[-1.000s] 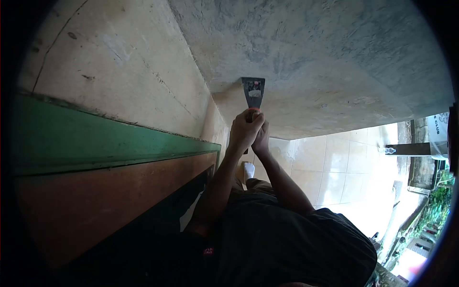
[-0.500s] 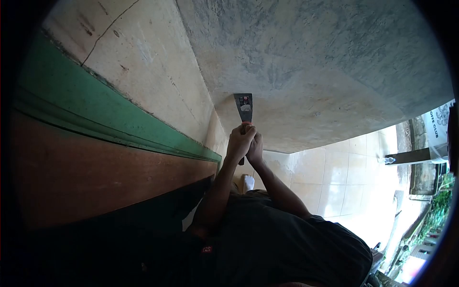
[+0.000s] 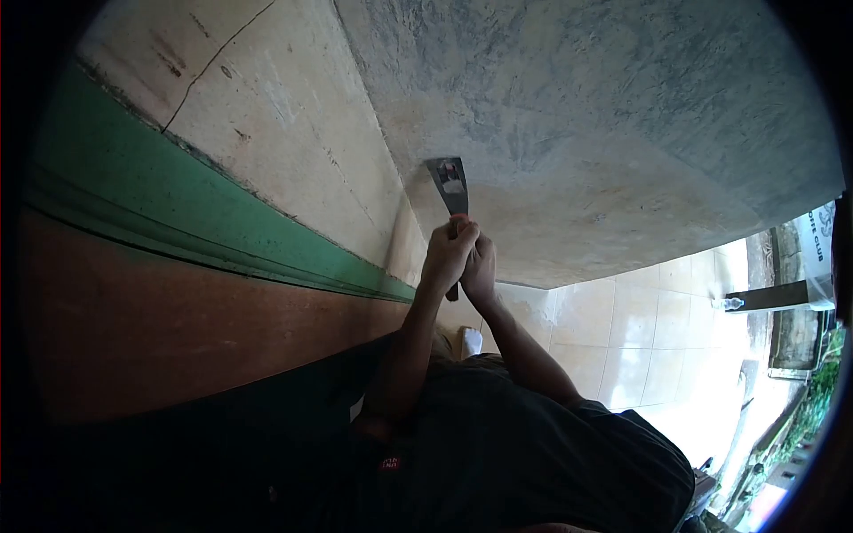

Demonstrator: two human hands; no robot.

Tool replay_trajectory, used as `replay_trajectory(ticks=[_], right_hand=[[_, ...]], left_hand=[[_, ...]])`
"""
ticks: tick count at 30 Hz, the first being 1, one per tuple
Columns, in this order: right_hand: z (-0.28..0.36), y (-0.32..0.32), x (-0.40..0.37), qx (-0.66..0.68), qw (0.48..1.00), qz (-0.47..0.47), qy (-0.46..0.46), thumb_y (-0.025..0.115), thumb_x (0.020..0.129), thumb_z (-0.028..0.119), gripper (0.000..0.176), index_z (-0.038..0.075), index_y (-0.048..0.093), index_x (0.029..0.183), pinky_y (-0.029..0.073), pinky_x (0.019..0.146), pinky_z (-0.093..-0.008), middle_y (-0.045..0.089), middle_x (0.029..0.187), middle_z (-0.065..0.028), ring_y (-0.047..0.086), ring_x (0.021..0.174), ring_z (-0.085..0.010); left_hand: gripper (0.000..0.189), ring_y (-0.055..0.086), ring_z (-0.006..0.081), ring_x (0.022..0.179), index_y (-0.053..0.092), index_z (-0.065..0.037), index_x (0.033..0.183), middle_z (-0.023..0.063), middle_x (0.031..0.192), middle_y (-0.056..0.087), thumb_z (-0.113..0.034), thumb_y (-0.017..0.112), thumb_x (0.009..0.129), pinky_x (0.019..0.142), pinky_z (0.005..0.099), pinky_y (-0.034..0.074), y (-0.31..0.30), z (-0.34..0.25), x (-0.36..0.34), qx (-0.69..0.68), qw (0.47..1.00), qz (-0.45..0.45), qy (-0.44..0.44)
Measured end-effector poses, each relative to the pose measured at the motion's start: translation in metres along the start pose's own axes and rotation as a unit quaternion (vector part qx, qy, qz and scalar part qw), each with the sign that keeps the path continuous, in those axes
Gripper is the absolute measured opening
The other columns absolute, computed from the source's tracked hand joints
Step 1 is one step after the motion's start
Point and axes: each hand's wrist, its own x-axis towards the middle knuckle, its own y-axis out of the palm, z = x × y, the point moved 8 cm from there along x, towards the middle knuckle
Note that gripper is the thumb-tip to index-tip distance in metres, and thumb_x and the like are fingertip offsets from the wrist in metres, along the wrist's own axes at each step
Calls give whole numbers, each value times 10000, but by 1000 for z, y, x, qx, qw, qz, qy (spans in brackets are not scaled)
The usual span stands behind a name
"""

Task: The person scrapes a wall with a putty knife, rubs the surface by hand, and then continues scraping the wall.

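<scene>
Both hands grip one scraper (image 3: pixel 452 185), a flat metal blade with a red collar and a dark handle. My left hand (image 3: pixel 445 258) wraps the handle from the left, and my right hand (image 3: pixel 480 271) closes against it from the right. Below the fists the handle's end pokes out. The blade's wide edge is right at the plaster wall (image 3: pixel 569 115), near the corner where a second wall meets it. Grey, rough patches cover much of that surface, with paler beige areas lower down.
At left, a cracked beige wall (image 3: pixel 293 107) borders a green frame (image 3: pixel 178 195) and a brown wooden panel (image 3: pixel 195 311). Glossy tiles (image 3: pixel 586 333) cover the floor, where a foot in white (image 3: pixel 472 341) shows. A clear bottle (image 3: pixel 730 304) lies at the right, near a printed white banner (image 3: pixel 816 244).
The scraper and both hands have shifted slightly up along the wall, and the blade leans a little more to the left. The view has also shifted slightly.
</scene>
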Motion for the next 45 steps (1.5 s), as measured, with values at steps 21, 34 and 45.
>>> replay_trajectory(ticks=[21,34,45], right_hand=[[10,-9,-11,-14,999,17,36,467,944,248,324,-47,598,975,470,677,-337,633,786,-187,633,810,-196],[29,-20,-20,6,999,-16,30,465,940,218,312,-45,568,1074,477,708,-351,636,869,-201,639,846,-239],[67,-15,-12,-25,999,-7,-29,401,967,200,310,-42,555,1085,485,699,-366,624,861,-232,646,858,-328]], left_hand=[[369,644,224,787,608,34,863,157,772,641,-327,575,799,727,352,479,4,-12,-8,67,997,35,-29],[304,583,164,705,573,24,760,104,698,599,-278,548,778,680,339,457,17,-36,-19,61,997,44,10],[284,541,134,655,556,27,737,70,646,557,-248,528,799,635,328,439,18,-75,-23,13,994,94,45]])
